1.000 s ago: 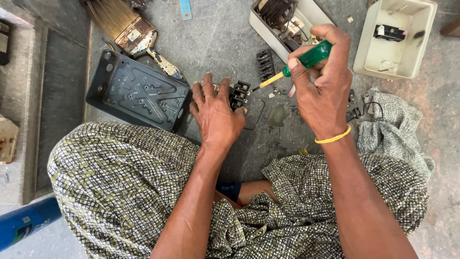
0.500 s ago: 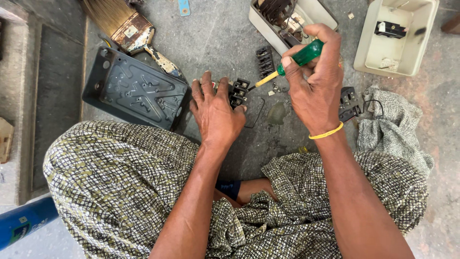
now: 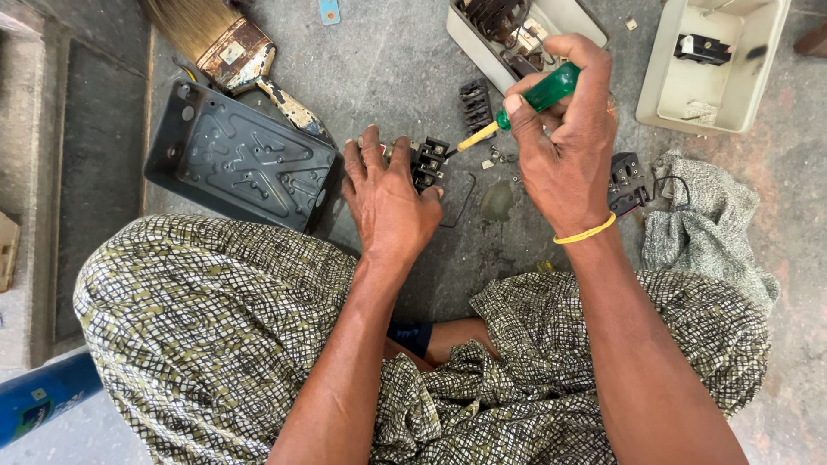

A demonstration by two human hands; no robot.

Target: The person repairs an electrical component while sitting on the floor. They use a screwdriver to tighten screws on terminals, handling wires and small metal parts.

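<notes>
The left hand [image 3: 389,196] lies palm down on the floor [image 3: 396,69], fingers spread and only lightly curled, their tips pressing on a small black switch block [image 3: 426,160] and pinning it in place. The right hand [image 3: 564,142] is wrapped tight around the green handle of a screwdriver [image 3: 525,103], whose yellow shaft slants down to the block's right edge, the tip at or just above it. A yellow band [image 3: 586,232] circles that wrist.

Just right of the block lie small loose bits and a thin wire; further right sit another black part [image 3: 626,182] and a crumpled grey cloth [image 3: 715,228]. Behind the block stands an open beige box [image 3: 560,17] with parts inside, and well to its right a second beige box [image 3: 715,65]. Left of the block, touching the left hand's side, lies a dark metal plate [image 3: 241,159], with an old brush [image 3: 220,43] beyond it. Bare floor shows between the block and the brush, and between it and the person's folded legs.
</notes>
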